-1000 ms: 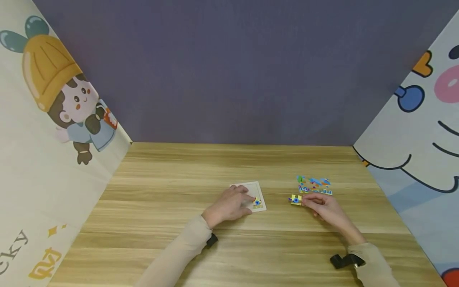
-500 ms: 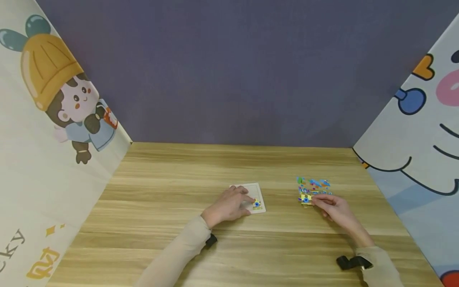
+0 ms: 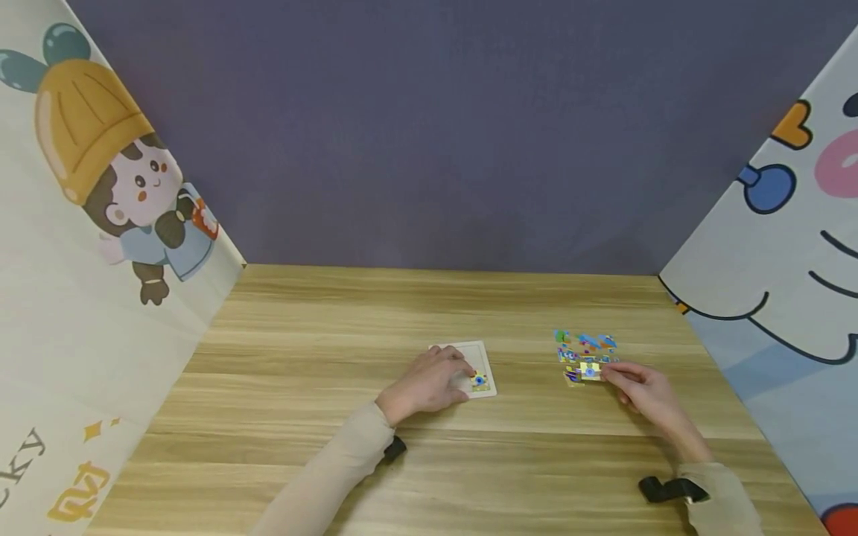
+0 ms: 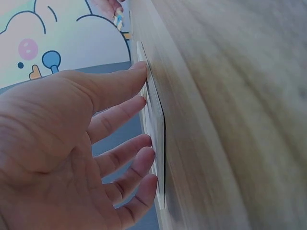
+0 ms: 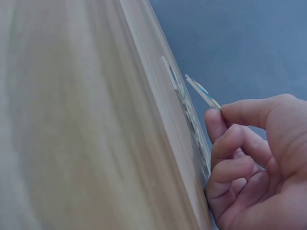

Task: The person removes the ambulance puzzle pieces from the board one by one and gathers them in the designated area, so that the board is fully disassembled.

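Note:
My left hand lies over a pale square puzzle board, fingertips and thumb touching it. A yellow puzzle piece with a blue ring sits at the board's near right corner, by my index finger. To the right, my right hand pinches another yellow puzzle piece between thumb and index finger. In the right wrist view this held piece is tilted and clear of the table. Just left of it in the head view, a yellow and purple piece shows on the table.
Several colourful loose puzzle pieces lie in rows behind my right hand. The wooden table meets a dark back wall, with cartoon-printed panels at both sides.
My right hand has moved right with the pinched piece, from left of the loose pieces to their near edge. The yellow and purple piece has come into sight. My left hand stays in place.

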`<state>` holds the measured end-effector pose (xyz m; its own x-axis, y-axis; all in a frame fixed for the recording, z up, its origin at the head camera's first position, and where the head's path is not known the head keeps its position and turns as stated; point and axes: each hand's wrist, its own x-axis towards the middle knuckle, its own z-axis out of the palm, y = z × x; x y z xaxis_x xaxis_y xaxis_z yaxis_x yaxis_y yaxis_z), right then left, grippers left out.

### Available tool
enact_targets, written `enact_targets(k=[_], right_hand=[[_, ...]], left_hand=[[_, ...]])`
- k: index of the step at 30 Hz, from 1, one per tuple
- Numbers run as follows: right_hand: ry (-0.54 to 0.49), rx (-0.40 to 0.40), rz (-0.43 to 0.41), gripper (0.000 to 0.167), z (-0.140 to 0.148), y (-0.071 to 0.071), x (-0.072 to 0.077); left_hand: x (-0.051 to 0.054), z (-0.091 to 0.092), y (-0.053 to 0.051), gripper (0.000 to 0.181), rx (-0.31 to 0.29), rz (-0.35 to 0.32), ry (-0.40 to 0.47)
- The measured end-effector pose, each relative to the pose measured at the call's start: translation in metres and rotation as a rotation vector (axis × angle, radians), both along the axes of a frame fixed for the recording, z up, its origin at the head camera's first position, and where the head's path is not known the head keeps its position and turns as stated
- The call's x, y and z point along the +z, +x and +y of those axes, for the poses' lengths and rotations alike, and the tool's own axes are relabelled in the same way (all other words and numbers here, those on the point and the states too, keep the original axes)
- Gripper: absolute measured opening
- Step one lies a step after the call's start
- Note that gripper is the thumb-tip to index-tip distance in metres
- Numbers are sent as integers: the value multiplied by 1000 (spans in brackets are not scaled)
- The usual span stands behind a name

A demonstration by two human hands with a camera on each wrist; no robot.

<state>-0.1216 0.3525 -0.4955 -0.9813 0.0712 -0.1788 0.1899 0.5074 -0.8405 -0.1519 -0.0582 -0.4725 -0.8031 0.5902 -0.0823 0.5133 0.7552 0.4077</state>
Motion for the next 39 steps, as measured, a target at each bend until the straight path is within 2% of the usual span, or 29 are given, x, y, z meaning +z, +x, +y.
enact_targets(k=[4,9,18,25,33,39], right_hand=[[28,-18,20,57,4,3,1],[74,-19,-11,58,8,9,2],[147,-26,-25,53,12,9,3],[203,5,-50,51,11,7,6],[173,28,-45,46,10,6,5],[263,56,-3,42,10,4,3]], left_hand=[[2,0,1,40,0,2,-10],[3,1,3,40,0,1,-14],[2,1,2,40,1,-2,-18],[3,1,1,40,1,-9,-16],[1,1,0,40,-1,-9,-8],[1,1,0,39,-1,-13,3]])
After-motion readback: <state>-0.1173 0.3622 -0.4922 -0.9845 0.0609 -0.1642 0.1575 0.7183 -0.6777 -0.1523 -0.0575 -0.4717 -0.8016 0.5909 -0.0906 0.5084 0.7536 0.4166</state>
